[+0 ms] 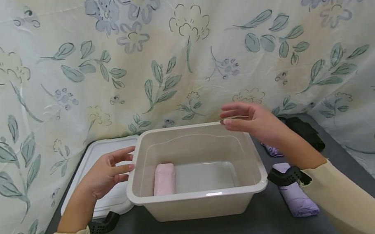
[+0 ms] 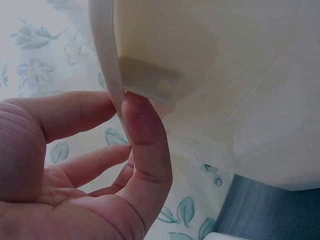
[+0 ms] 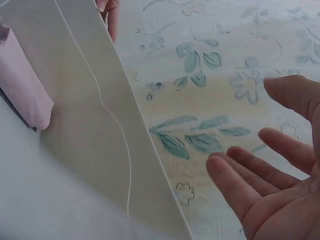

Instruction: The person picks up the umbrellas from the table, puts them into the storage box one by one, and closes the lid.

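Observation:
A beige plastic bin (image 1: pixel 203 206) stands on the dark table. Inside it, on the left, lies a folded pink cloth (image 1: pixel 164 179), which also shows in the right wrist view as a pink bundle (image 3: pixel 24 82). My left hand (image 1: pixel 108 172) pinches the bin's left rim; the left wrist view has the rim (image 2: pixel 107 55) between thumb and fingers. Over by the back right corner is my right hand (image 1: pixel 248 121), its fingers spread and relaxed. In the right wrist view that hand (image 3: pixel 280 190) holds nothing, with a gap between its fingertips and the bin wall (image 3: pixel 125 135).
A white lid (image 1: pixel 108 204) lies flat to the left, partly behind the bin. Right of the bin lies a rolled purple cloth (image 1: pixel 297 198). Farther back are a dark cloth (image 1: pixel 305 134) and a patterned purple item (image 1: pixel 273 150). A floral curtain (image 1: pixel 168 53) hangs behind the table.

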Available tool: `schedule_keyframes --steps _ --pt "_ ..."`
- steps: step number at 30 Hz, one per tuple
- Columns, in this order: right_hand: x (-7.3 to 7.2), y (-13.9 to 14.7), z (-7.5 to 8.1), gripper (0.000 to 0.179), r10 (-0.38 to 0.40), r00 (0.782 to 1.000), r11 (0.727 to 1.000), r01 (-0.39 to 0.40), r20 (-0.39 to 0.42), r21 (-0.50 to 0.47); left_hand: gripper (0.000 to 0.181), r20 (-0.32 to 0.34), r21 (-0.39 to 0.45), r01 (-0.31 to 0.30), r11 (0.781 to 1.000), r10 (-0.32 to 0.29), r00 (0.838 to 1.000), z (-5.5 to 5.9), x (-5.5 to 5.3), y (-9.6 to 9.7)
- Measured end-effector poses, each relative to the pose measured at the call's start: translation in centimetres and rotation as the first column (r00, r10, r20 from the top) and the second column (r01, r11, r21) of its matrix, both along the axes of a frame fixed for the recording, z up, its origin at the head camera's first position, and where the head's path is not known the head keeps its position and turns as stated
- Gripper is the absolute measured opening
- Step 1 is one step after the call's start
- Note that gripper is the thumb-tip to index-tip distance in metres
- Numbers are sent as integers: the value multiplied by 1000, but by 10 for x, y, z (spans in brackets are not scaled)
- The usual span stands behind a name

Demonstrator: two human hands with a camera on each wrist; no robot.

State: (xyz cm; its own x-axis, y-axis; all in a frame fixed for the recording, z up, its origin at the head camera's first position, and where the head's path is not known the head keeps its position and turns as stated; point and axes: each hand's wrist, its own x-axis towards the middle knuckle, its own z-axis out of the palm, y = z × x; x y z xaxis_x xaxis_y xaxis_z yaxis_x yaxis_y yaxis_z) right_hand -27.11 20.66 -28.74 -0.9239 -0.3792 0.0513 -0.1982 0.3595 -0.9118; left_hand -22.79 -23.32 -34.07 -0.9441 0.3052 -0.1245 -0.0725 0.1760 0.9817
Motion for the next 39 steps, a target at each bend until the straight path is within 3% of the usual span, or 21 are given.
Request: schedule_keyframes --steps 8,14,17,22,30,36,39 --pt "10 35 -20 48 -152 982 981 137 -111 -135 70 -5 -4 -9 1000 9 1000 0 0 0" --pt "12 61 -40 47 -209 965 967 180 -158 -178 70 -10 4 -15 1000 15 1000 -3 2 0" --pt "12 74 -53 49 -269 951 956 246 -148 -161 69 -14 8 -14 1000 14 1000 -4 2 0" --pt "7 97 -76 49 -384 914 916 358 -133 -182 68 -21 15 -9 1000 9 1000 -4 2 0" --pt "-4 132 -104 39 -496 851 861 455 -174 -227 66 -24 11 -8 1000 8 1000 -3 1 -1" --pt "-7 161 -118 35 -534 830 837 491 -162 -239 64 -24 12 -3 1000 4 1000 -5 -1 -2" --pt "-3 172 -123 39 -551 820 832 525 -155 -181 64 -19 16 -3 1000 4 1000 -6 -1 -3"
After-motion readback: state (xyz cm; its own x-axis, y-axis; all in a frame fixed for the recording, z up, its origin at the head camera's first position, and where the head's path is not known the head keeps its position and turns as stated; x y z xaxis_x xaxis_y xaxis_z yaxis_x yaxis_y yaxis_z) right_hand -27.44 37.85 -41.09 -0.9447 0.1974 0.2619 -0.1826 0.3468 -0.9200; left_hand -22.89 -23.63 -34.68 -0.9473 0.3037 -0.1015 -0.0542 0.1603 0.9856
